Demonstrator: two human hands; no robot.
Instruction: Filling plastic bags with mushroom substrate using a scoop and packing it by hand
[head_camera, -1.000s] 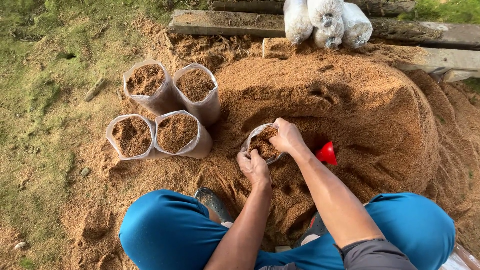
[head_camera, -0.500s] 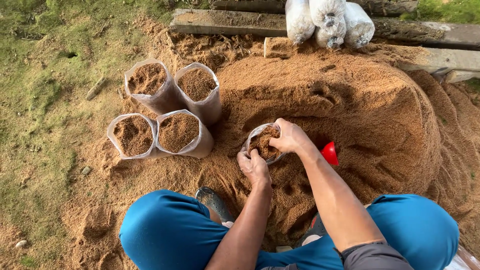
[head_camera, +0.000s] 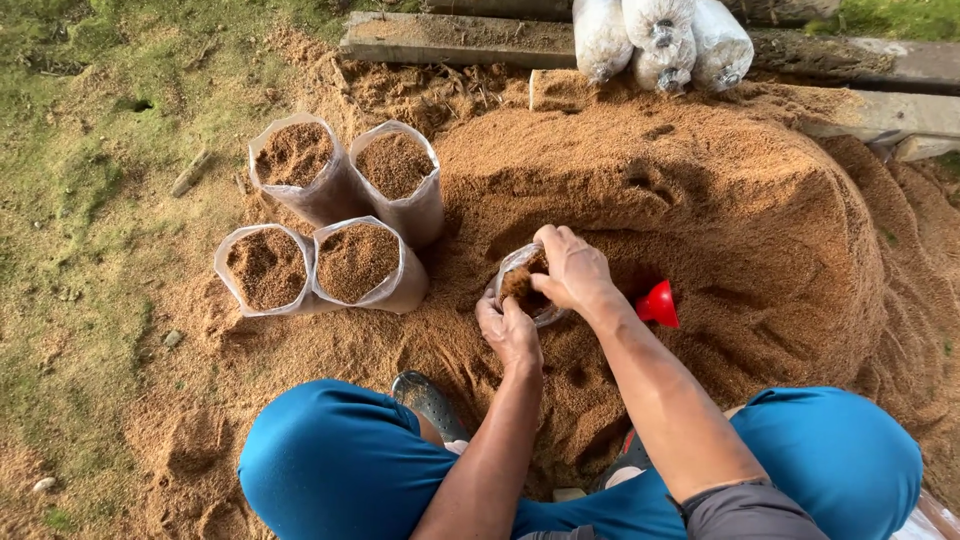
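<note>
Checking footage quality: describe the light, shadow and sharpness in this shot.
Head view: warm, low sunlight from the right lights the brown sawdust mound; the four filled clear plastic bags throw soft shadows leftward; right hand, left hand and small clear bag are sharp; no glare; mild wide-angle bending at edges.

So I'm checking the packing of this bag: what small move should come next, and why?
Probably press down again with the right hand: it sits in the mouth of the clear bag, steadied by the left hand, and its sawdust fill looks lower than the four filled bags.

You have four filled clear bags (head_camera: 340, 215) standing together and one more bag (head_camera: 520, 285) between your hands. Three white sacks (head_camera: 660, 40) lie behind; one red funnel (head_camera: 658, 305).
</note>
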